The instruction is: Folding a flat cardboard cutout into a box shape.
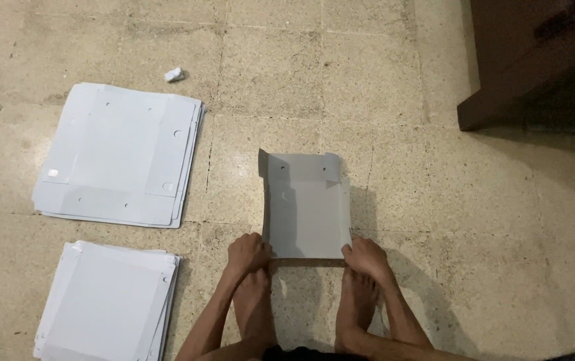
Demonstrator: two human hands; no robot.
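Note:
A white cardboard box blank (307,207), partly folded with its sides and far flap raised, lies on the tiled floor in front of me. My left hand (249,253) grips its near left corner. My right hand (365,255) grips its near right corner. Both hands press the near edge against the floor. My bare feet (254,307) rest just behind the hands.
A stack of flat white box blanks (120,155) lies at the left. A second stack (107,302) lies nearer, at the lower left. A crumpled scrap of paper (174,74) sits beyond them. Dark wooden furniture (535,60) stands at the upper right.

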